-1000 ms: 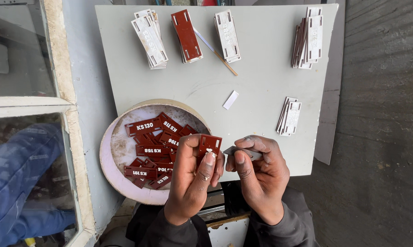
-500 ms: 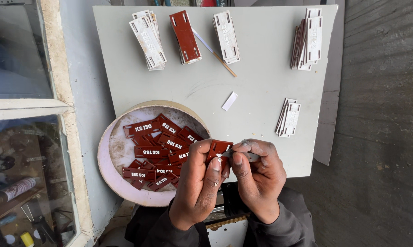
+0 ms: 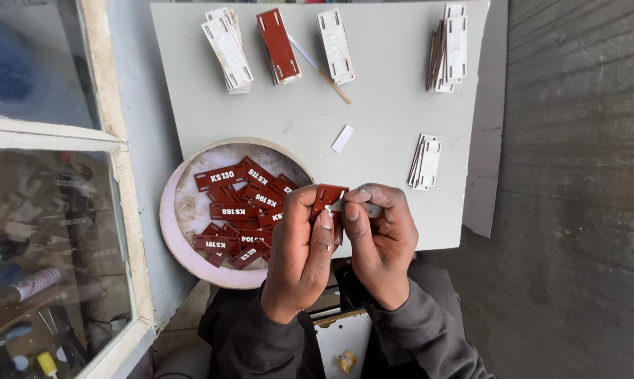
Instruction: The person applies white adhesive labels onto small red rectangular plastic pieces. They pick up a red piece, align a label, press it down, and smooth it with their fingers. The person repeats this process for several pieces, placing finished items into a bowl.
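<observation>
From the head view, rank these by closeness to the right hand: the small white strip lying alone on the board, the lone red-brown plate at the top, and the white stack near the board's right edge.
From the right hand:
1. White stack, just up and to its right.
2. Small white strip, mid-board, above the hands.
3. Red-brown plate, at the board's far top edge.

Grey board (image 3: 373, 105) with tag stacks (image 3: 227, 49)
</observation>
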